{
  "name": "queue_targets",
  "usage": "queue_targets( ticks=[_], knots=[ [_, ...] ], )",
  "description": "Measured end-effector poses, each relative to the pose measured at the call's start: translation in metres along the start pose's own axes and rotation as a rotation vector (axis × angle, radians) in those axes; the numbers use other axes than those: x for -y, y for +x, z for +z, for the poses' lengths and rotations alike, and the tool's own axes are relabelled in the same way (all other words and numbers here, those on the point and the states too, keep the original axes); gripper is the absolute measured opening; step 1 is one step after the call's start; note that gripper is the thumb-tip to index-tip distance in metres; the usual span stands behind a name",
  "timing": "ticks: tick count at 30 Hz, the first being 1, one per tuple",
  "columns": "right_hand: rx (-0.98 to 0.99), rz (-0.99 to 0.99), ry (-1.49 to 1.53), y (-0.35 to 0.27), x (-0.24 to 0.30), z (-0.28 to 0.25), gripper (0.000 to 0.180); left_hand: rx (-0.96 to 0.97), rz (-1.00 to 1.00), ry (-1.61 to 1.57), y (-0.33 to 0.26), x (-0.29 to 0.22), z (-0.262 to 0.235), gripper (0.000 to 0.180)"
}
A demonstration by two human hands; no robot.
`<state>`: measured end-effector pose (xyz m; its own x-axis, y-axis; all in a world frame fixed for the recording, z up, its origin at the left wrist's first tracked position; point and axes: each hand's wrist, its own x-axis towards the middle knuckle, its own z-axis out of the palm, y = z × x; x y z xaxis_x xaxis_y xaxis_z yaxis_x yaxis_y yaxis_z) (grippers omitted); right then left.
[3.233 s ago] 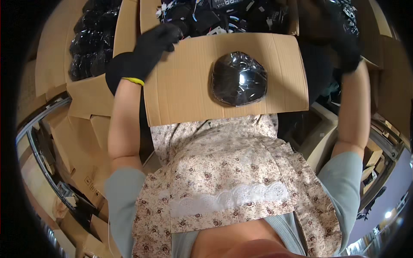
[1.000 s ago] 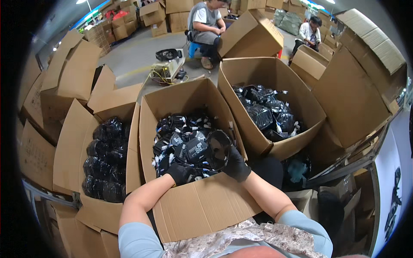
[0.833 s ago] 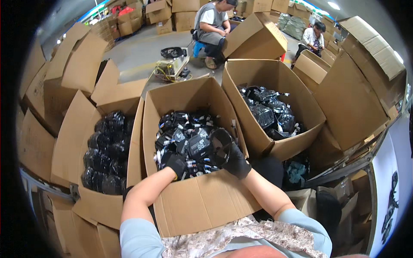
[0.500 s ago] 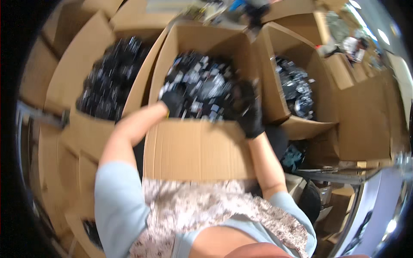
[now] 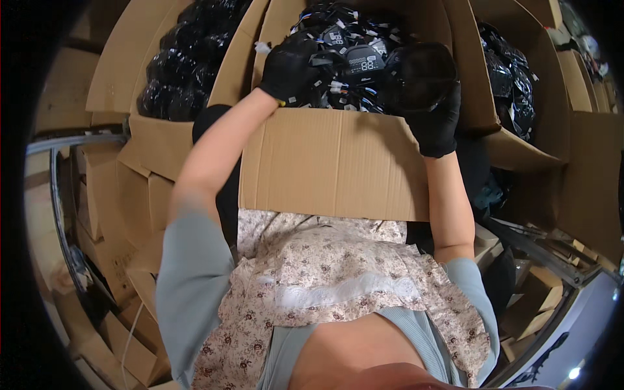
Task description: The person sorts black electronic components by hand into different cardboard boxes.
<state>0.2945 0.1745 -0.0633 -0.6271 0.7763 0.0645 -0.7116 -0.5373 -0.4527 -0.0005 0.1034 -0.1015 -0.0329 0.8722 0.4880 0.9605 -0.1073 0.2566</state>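
In the middle cardboard box [image 5: 338, 162] lies a heap of black display units with thin wires and small white connectors. A digital display unit [image 5: 364, 64] faces up, lit-looking segments on its screen. My left hand [image 5: 291, 70], in a black glove, is curled at the left of this unit, by its side tab; what its fingers hold is hidden. My right hand [image 5: 437, 127], also gloved in black, grips a dark, glossy, rounded shell [image 5: 422, 75] by its lower right edge, tilted over the heap. The right fingertips are partly hidden behind it.
On the left, an open box holds shiny black plastic-wrapped bundles [image 5: 179, 75]. More black wrapped bundles [image 5: 513, 84] fill a box on the right. A metal rail [image 5: 78, 143] runs at the left, another [image 5: 533, 244] at the right. Cardboard boxes crowd both sides.
The view has tipped and shifted, so the boxes now sit higher in it. My right hand still has the dark shell, now shown more face-on. My left hand stays at the heap's left.
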Motion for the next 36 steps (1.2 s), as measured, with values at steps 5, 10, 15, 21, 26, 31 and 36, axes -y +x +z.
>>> queue_targets(
  ticks=[5, 10, 15, 21, 26, 31, 36],
  knots=[
    [0.083, 0.003, 0.128, -0.015, 0.008, 0.028, 0.066, -0.124, 0.297, 0.143, -0.023, -0.111, -0.077, 0.034],
    [-0.019, 0.262, -0.119, -0.049, 0.003, 0.020, 0.085, 0.635, -0.118, -0.509, -0.085, -0.172, -0.131, 0.048],
    [0.189, 0.397, -0.131, -0.046, -0.008, 0.002, 0.068, 0.149, 0.071, -0.293, -0.061, -0.119, -0.096, 0.064],
    [0.205, 0.290, -0.321, -0.043, -0.020, 0.018, 0.071, 0.454, -0.132, -0.365, -0.049, -0.075, -0.044, 0.064],
    [0.081, 0.147, -0.719, -0.046, 0.005, 0.018, 0.062, 0.712, -0.183, -0.527, -0.030, -0.077, -0.085, 0.043],
    [0.064, -0.232, -1.319, -0.062, 0.004, 0.072, 0.100, 0.316, -0.812, -1.321, -0.047, -0.091, -0.099, 0.033],
    [0.118, -0.583, -1.794, -0.071, -0.027, 0.078, 0.107, 0.036, -0.778, -1.409, -0.063, -0.139, -0.096, 0.034]
  ],
)
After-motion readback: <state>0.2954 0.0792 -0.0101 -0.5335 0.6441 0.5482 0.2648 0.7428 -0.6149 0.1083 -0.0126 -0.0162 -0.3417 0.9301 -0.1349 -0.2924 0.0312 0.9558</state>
